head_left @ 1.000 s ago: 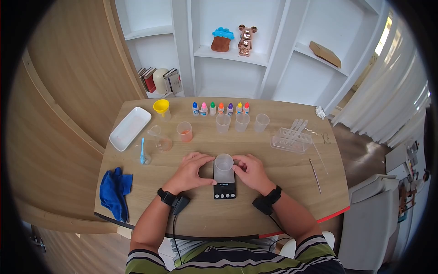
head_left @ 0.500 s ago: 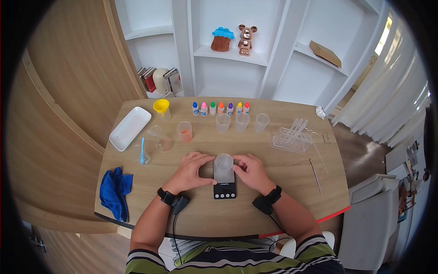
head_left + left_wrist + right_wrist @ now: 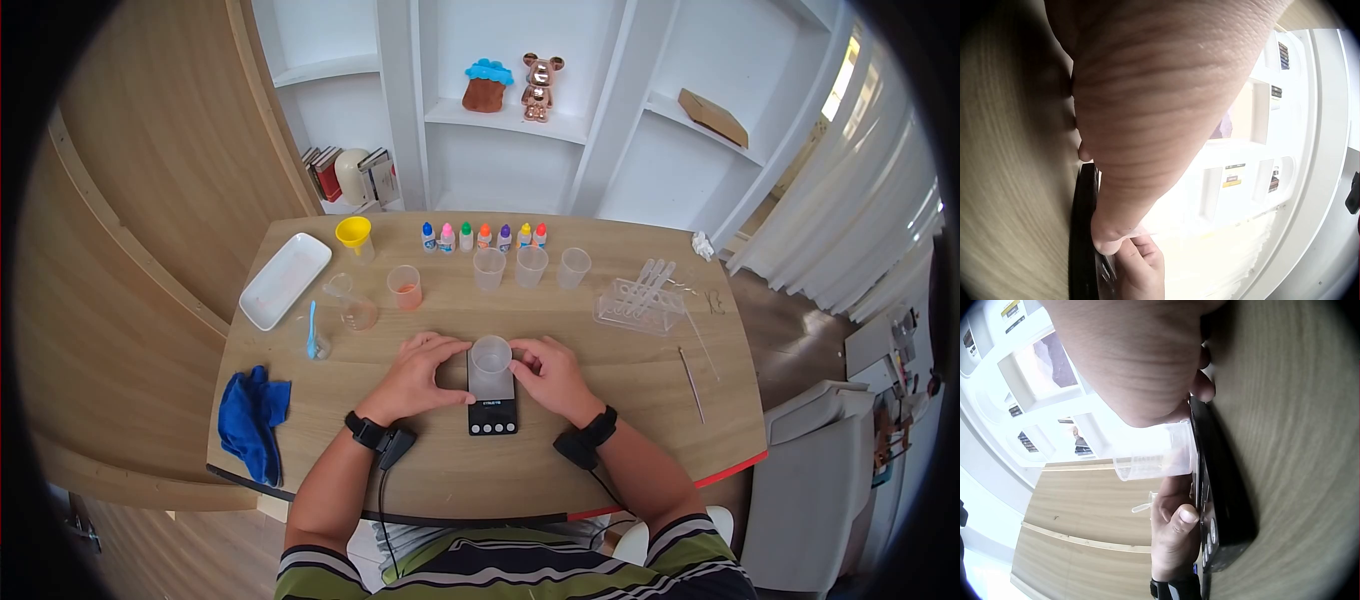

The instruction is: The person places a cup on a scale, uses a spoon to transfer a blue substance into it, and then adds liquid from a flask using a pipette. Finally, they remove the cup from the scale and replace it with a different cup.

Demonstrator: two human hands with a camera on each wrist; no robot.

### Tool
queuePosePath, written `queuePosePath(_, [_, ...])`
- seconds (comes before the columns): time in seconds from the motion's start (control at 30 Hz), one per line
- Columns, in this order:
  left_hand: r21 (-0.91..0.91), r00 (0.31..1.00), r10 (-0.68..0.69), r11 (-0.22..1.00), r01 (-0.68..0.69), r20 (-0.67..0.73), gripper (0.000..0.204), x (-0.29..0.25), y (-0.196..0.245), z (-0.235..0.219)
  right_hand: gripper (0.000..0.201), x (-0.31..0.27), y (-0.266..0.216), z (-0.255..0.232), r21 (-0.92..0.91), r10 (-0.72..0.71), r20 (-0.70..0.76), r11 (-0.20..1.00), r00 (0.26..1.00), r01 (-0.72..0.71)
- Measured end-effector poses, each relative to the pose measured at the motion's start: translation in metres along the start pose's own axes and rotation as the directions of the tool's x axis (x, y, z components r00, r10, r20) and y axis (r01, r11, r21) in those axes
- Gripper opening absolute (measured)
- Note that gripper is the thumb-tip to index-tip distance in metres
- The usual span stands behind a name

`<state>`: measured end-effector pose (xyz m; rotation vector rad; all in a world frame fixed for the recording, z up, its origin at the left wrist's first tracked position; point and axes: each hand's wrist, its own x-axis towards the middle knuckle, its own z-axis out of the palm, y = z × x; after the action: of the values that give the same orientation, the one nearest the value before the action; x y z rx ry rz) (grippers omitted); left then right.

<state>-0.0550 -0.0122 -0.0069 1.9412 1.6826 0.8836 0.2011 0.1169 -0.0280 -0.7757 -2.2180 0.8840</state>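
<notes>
A black digital scale (image 3: 494, 418) with a silver plate lies on the table in front of the person. On its plate stands a clear plastic cup (image 3: 491, 356), upright. The left hand (image 3: 421, 378) holds the scale's left side, thumb at the edge near the display and fingertips by the far corner. From the other side the right hand (image 3: 553, 376) holds the scale's right edge, its thumb close beside the cup. In the right wrist view the left thumb (image 3: 1186, 515) lies at the scale's rim below the cup (image 3: 1154, 456).
Several dropper bottles (image 3: 485, 238) line the back, with clear cups (image 3: 531, 268) before them. Left are a cup with pinkish liquid (image 3: 405, 288), a beaker (image 3: 358, 312), a yellow funnel (image 3: 353, 234), a white tray (image 3: 300, 258) and a blue cloth (image 3: 250, 420). A tube rack (image 3: 640, 310) stands right.
</notes>
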Motion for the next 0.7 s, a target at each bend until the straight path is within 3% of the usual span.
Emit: queuePosePath(0.7, [0.005,1.000,0.009,1.000,-0.009,-0.006,0.084,-0.0001,0.0005,-0.0004,0.030,-0.0003,0.0017,0.0007,0.001,-0.005,-0.004,1.000,1.000,0.005])
